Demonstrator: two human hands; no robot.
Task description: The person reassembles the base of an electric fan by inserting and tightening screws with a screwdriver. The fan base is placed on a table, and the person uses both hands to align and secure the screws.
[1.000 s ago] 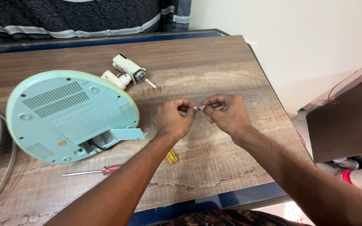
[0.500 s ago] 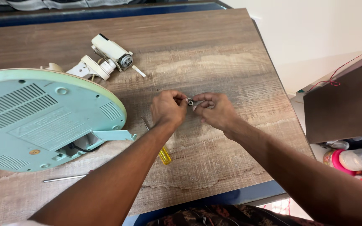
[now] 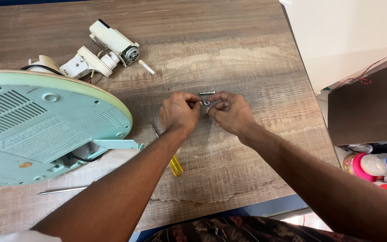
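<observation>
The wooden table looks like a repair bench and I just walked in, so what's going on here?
A person's left hand and right hand pinch a small silver metal nut between the fingertips, just above the brown wooden table. A short silver bolt lies beside them. The upturned pale green fan base sits left.

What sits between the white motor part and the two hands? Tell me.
In the head view, only bare wooden table lies between the white motor part and the hands, left hand and right hand; a small bolt rests beside the fingertips.
</observation>
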